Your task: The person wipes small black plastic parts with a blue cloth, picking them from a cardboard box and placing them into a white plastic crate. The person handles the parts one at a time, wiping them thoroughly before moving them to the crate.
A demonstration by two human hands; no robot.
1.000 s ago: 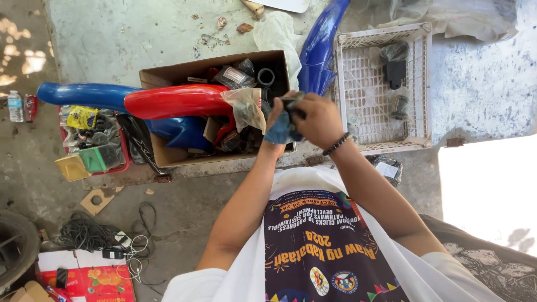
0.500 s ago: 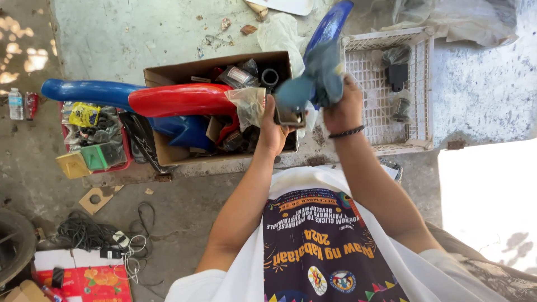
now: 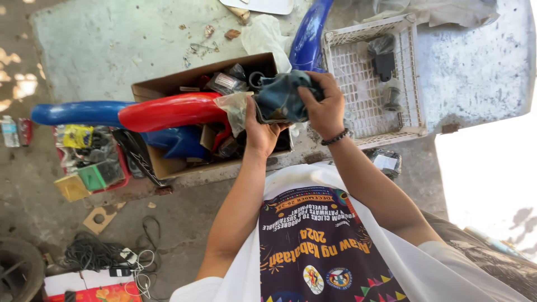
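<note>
Both hands are raised over a cardboard box (image 3: pixel 168 165) full of parts. My left hand (image 3: pixel 258 130) grips something from below that a bluish-grey cloth (image 3: pixel 278 98) covers; the part itself is hidden. My right hand (image 3: pixel 324 103), with a dark bead bracelet at the wrist, presses and holds the cloth from the right. A red motorcycle fender (image 3: pixel 168 111) lies across the box, with a clear plastic bag (image 3: pixel 230 106) at its end beside my left hand.
A blue fender (image 3: pixel 72 112) sticks out left of the box; another blue fender (image 3: pixel 305 36) stands behind it. A white plastic crate (image 3: pixel 411 84) with dark parts sits at right. A red tray (image 3: pixel 89 162) of small items, cables (image 3: pixel 92 254) and a cardboard piece lie on the concrete.
The hands first worked close together, then the right hand lifted the cloth high. Now the cloth is back down over the thing in my left hand. The view shifted slightly.
</note>
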